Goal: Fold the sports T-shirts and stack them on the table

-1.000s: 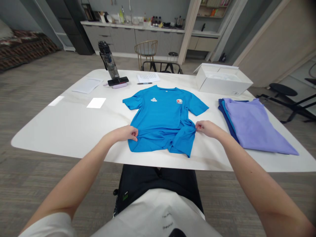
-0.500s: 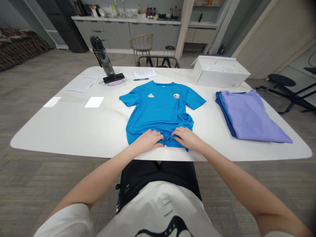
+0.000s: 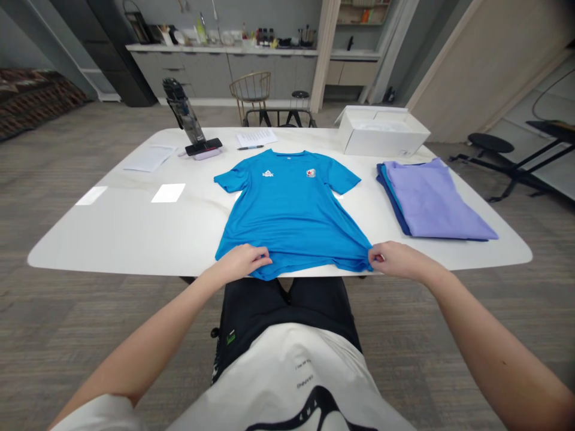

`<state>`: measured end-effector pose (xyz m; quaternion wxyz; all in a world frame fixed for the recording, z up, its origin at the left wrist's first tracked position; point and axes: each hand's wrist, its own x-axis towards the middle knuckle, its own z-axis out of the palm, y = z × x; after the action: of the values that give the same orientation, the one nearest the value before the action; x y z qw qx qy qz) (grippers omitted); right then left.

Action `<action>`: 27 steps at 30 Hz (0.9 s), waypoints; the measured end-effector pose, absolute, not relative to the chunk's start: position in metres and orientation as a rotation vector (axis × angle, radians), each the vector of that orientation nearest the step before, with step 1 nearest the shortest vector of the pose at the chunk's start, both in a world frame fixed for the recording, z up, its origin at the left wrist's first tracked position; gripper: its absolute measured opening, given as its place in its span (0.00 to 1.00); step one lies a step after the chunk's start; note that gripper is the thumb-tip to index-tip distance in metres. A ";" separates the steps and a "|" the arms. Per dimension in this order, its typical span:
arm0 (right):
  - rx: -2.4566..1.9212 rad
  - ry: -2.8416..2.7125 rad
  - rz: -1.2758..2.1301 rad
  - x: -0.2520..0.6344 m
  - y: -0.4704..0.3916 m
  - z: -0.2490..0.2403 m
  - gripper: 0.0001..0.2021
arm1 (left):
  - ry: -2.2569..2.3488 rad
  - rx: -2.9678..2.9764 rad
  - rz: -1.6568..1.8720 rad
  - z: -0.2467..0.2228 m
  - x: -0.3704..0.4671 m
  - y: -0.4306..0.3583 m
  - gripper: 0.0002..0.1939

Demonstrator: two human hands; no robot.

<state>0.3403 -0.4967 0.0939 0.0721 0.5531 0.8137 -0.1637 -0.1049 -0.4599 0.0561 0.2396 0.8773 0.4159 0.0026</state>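
A blue short-sleeved T-shirt lies front side up, its collar toward the far side and its hem at the near table edge. Two small chest logos show on it. My right hand is closed in a pinch on the hem's right corner, and the cloth is drawn out toward it. On the left part of the hem rests my left hand, with thumb and fingers brought together on the fabric. Some folds run along the lower right of the shirt.
On the white table, a stack of folded clothes, lilac on top, lies at right. Behind it stands an open white box. A handheld vacuum, papers and a pen are toward the back.
My right hand has moved right with the hem corner, spreading the bunched lower part of the T-shirt. My left hand has shifted left along the hem. The view has tilted slightly.
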 end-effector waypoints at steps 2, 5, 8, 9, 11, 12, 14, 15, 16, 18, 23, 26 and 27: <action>1.728 2.336 -0.533 0.343 -0.498 0.099 0.08 | 1.160 2.437 0.034 0.062 -0.101 -0.462 0.16; 1.776 2.418 -0.422 0.321 -0.487 0.098 0.08 | 1.319 2.570 0.018 0.066 -0.088 -0.459 0.16; 1.775 2.554 -0.333 0.290 -0.476 0.087 0.11 | 1.474 2.622 -0.122 0.062 -0.078 -0.458 0.16; 1.762 2.562 -0.355 0.283 -0.475 0.082 0.10 | 1.505 2.617 -0.155 0.059 -0.079 -0.459 0.16; 1.737 2.527 -0.450 0.282 -0.478 0.074 0.08 | 1.542 2.601 -0.190 0.055 -0.085 -0.463 0.18; 1.733 2.498 -0.497 0.286 -0.482 0.072 0.08 | 1.555 2.597 -0.203 0.054 -0.091 -0.466 0.19; 1.758 2.418 -0.567 0.303 -0.491 0.071 0.10 | 1.574 2.594 -0.248 0.053 -0.104 -0.475 0.21; 1.778 2.363 -0.600 0.313 -0.495 0.072 0.11 | 1.577 2.590 -0.281 0.054 -0.111 -0.479 0.21; 1.794 2.301 -0.638 0.321 -0.498 0.074 0.12 | 1.574 2.583 -0.315 0.056 -0.116 -0.483 0.22; 1.780 2.205 -0.729 0.330 -0.496 0.079 0.14 | 1.561 2.569 -0.361 0.061 -0.119 -0.486 0.23; 1.724 2.491 -0.757 0.286 -0.448 0.074 0.09 | 1.426 2.656 -0.150 0.070 -0.082 -0.455 0.21; 1.777 2.699 -0.580 0.243 -0.417 0.062 0.09 | 1.416 2.723 0.159 0.059 -0.054 -0.420 0.20; 1.812 2.713 -0.486 0.233 -0.412 0.057 0.10 | 1.452 2.711 0.228 0.052 -0.049 -0.411 0.22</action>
<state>0.2326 -0.4125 0.0572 -0.0785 0.5476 0.8200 -0.1469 -0.0493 -0.4108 0.0522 0.0287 0.8787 0.4707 0.0738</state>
